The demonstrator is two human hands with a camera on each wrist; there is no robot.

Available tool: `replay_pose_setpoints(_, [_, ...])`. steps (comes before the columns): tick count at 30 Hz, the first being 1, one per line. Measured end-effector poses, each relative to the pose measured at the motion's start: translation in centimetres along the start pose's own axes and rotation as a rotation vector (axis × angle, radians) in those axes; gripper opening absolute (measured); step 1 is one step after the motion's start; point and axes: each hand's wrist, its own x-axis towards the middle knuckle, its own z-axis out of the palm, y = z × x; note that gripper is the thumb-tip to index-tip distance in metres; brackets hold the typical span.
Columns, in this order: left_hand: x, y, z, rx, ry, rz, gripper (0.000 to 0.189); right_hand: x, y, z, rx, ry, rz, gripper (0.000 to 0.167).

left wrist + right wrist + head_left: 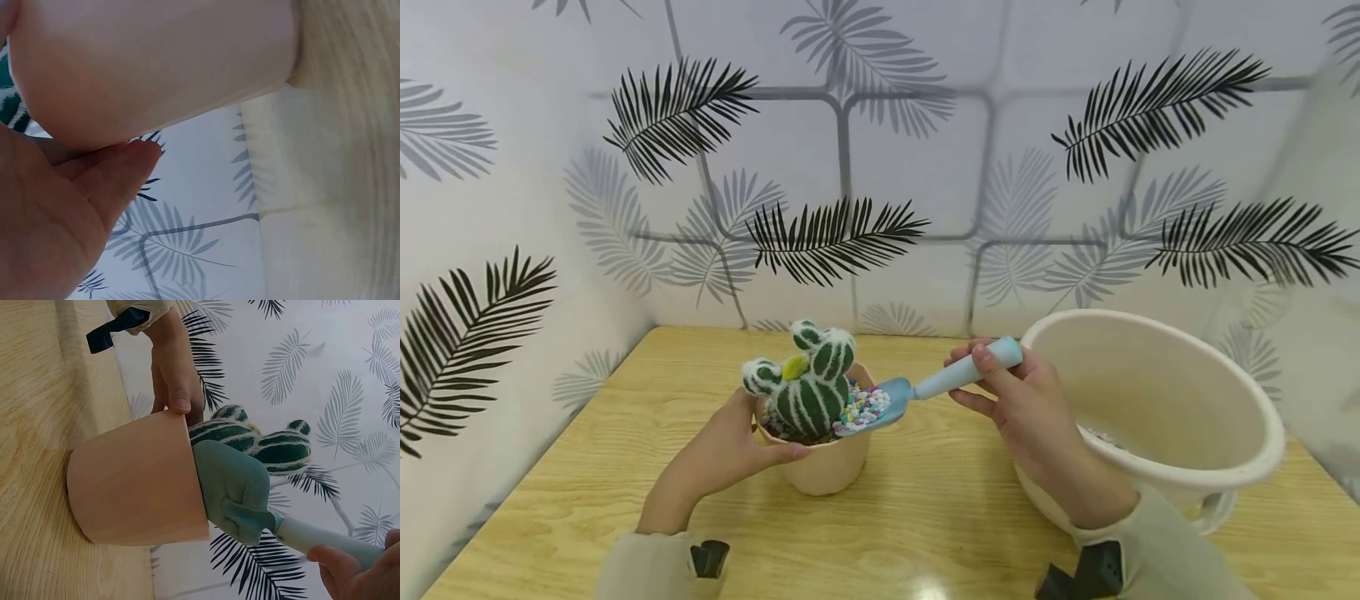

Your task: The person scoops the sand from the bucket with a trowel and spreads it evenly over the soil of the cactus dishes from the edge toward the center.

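Observation:
A peach-coloured flower pot stands on the table with a fuzzy green-and-white cactus in it. My left hand grips the pot's rim at the left, its thumb along the front edge. Between the fingers of my right hand is the pale blue handle of a small trowel. Multicoloured pebbles lie on its blade, which is tilted down over the pot's right rim beside the cactus. From the right wrist view, the back of the trowel hides part of the pot's opening.
A large cream bucket stands at the right, near my right forearm, with a few pale bits visible low inside. The wooden table meets a leaf-patterned wall at the back and left.

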Motion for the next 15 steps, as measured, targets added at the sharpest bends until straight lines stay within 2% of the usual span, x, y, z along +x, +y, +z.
replay_pose_setpoints(4, [0.27, 0.15, 0.16, 0.054, 0.022, 0.013, 0.080, -0.02, -0.21, -0.28, -0.007, -0.008, -0.019, 0.011])
replay_pose_setpoints(8, [0.30, 0.53, 0.25, 0.095, 0.027, -0.006, 0.085, -0.08, -0.50, -0.71, 0.008, -0.007, -0.013, 0.012])
replay_pose_setpoints(15, [0.29, 0.63, 0.50, 0.123, 0.061, -0.013, 0.085, -0.03, -0.35, -0.57, 0.003, 0.001, -0.016, 0.013])
